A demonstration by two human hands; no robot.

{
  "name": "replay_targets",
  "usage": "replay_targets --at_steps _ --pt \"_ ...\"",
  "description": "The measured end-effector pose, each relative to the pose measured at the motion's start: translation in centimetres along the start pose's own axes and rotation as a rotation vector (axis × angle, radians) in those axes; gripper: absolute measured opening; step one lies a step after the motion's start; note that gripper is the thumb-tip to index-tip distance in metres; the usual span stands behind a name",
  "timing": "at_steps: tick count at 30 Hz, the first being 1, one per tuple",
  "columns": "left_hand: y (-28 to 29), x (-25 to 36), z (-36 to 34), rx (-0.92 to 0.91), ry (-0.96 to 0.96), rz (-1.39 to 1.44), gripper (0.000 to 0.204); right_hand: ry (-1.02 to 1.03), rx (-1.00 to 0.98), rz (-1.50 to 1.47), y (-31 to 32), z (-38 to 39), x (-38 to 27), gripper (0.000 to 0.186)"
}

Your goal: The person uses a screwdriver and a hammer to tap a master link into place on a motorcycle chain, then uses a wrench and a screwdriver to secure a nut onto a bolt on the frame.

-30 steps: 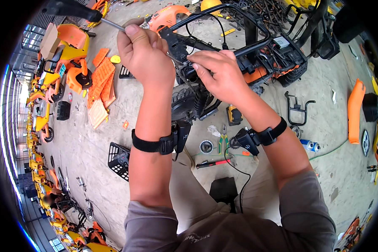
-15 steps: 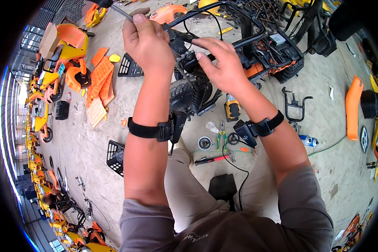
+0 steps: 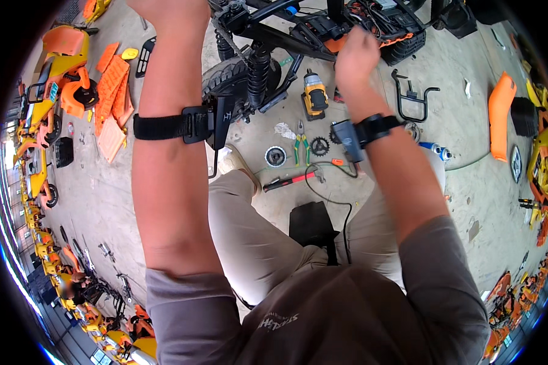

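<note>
My left hand reaches to the top edge, its fingers cut off from view. A short grey rod end shows just beneath it; whether the hand holds it I cannot tell. My right hand is smeared by motion beside the black frame of a partly stripped small vehicle, near its exposed wiring. Its fingers look curled, but what they touch is unclear. Between my arms are the vehicle's tyre and a coil-spring shock absorber.
On the floor before me lie a yellow-black power tool, green-handled pliers, a red-handled hammer and toothed rings. Orange panels lie left; a black tubular rack and spray cans lie right.
The view has shifted, so the vehicle sits higher in it. My right hand has left the frame's near end and moved right along it. The left hand, earlier at a metal shaft, is mostly out of view.
</note>
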State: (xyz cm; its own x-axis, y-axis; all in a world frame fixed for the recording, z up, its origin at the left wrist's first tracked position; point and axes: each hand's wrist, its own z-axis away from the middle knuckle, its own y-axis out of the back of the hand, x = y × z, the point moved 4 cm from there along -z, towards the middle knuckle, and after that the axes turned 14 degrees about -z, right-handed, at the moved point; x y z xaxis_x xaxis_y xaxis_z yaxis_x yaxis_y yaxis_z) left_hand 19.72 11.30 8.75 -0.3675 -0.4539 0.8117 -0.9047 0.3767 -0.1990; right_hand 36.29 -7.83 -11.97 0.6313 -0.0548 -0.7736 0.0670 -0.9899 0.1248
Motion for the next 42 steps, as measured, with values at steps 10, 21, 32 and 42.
replay_targets --at_steps 10,21,32,42 --pt "1.7 1.9 0.5 0.019 -0.094 -0.093 0.019 -1.604 -1.081 0.299 7.4 43.3 13.1 0.024" --pt "2.2 2.1 -0.1 -0.036 -0.071 -0.128 0.021 -1.998 -0.577 0.207 9.9 60.3 21.1 0.035" --pt "2.0 1.7 -0.1 0.002 0.009 0.019 0.022 -1.582 -0.751 0.473 8.6 52.6 17.5 0.041" --pt "0.8 1.4 0.1 0.009 0.105 -0.019 0.019 -1.295 -0.497 -0.284 3.7 26.4 6.7 0.01"
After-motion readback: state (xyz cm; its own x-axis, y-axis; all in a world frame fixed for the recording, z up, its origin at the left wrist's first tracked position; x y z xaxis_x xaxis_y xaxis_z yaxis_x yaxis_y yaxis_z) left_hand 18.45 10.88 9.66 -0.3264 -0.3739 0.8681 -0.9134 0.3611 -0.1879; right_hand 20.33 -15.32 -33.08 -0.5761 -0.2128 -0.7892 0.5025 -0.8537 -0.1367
